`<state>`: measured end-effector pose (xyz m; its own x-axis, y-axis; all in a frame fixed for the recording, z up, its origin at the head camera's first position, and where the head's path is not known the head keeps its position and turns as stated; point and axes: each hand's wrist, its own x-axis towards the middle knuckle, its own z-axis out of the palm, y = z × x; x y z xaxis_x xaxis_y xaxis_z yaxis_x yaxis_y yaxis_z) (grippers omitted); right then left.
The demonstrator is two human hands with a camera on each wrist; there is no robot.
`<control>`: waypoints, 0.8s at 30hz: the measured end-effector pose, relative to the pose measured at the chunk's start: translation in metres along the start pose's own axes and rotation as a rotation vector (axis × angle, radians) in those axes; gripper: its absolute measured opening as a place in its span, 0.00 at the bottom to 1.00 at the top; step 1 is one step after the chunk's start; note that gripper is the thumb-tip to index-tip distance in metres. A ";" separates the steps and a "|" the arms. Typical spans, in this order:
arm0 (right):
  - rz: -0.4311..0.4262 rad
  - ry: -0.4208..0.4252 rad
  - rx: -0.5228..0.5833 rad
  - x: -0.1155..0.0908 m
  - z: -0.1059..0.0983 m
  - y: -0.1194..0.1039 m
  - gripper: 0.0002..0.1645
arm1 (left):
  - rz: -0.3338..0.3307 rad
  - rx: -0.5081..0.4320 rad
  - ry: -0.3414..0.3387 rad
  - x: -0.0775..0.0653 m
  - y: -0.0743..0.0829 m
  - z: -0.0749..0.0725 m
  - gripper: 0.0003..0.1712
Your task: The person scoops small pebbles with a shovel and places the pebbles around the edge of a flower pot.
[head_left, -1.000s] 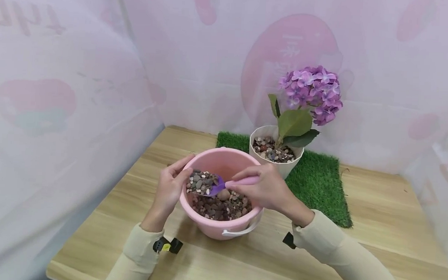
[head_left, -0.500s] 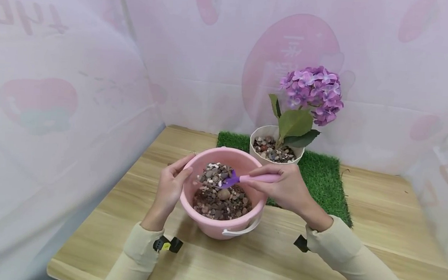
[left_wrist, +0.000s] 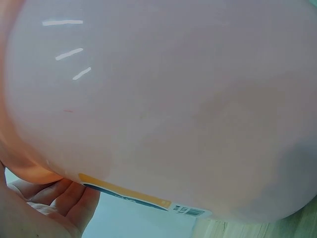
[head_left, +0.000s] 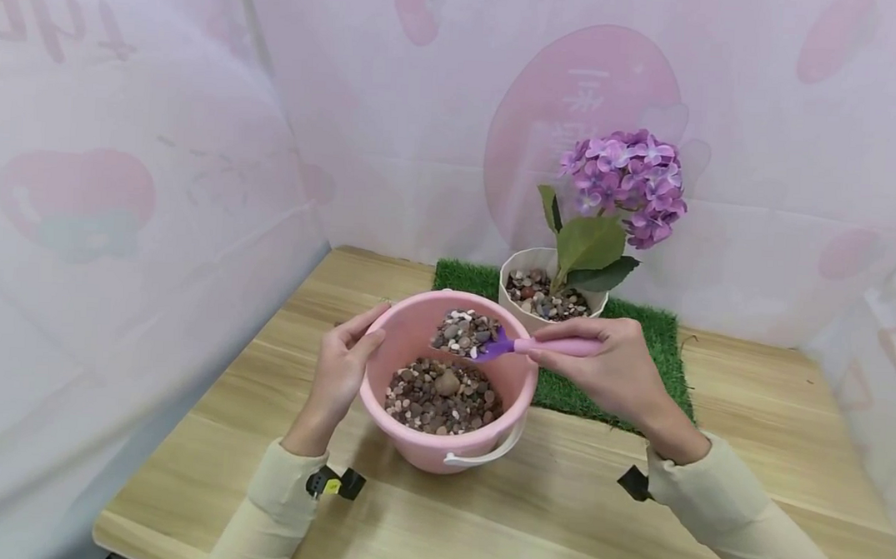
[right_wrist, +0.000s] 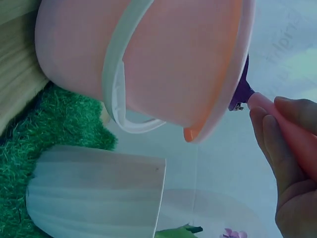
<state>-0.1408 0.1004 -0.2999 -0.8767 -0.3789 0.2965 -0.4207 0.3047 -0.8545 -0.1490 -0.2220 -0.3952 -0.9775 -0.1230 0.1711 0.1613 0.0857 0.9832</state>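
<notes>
My left hand (head_left: 336, 377) grips the rim of a pink bucket (head_left: 427, 455), thumb on top and fingers outside; the left wrist view shows those fingers (left_wrist: 74, 206) under the rim. Between right thumb and fingers, my right hand (head_left: 618, 369) holds the pink handle of a small purple-bladed trowel (head_left: 496, 347). Its blade carries a heap of pebbles (head_left: 463, 333) above the bucket's far right part. More pebbles (head_left: 420, 403) and one larger round stone (head_left: 448, 384) lie inside. In the right wrist view, the trowel's handle (right_wrist: 271, 110) passes over the rim.
Behind the bucket, a white pot (head_left: 509, 284) with pebbles and a purple hydrangea (head_left: 628, 183) stands on a green turf mat (head_left: 640, 355). The bucket's white carrying handle (head_left: 488, 458) hangs at its front right. Printed cloth surrounds the wooden table (head_left: 246, 437).
The loaded trowel has moved right and up, from the bucket's left rim toward its far right side, pebbles still on the blade. The left hand and bucket have stayed in place.
</notes>
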 end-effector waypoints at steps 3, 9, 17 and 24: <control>0.018 0.002 0.032 -0.003 -0.006 -0.002 0.14 | 0.004 0.004 0.001 0.000 -0.001 0.000 0.23; 0.032 0.033 0.027 -0.008 -0.019 0.001 0.14 | 0.006 -0.002 0.001 0.001 -0.002 -0.001 0.23; 0.072 0.048 0.006 -0.014 -0.039 0.017 0.15 | 0.014 -0.012 0.004 0.002 -0.003 -0.001 0.23; 0.117 0.110 -0.107 -0.021 -0.056 0.017 0.16 | 0.010 -0.014 -0.002 0.002 -0.004 -0.001 0.23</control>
<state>-0.1430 0.1629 -0.2967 -0.9389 -0.2390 0.2477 -0.3315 0.4344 -0.8375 -0.1516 -0.2231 -0.3985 -0.9761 -0.1207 0.1807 0.1728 0.0733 0.9822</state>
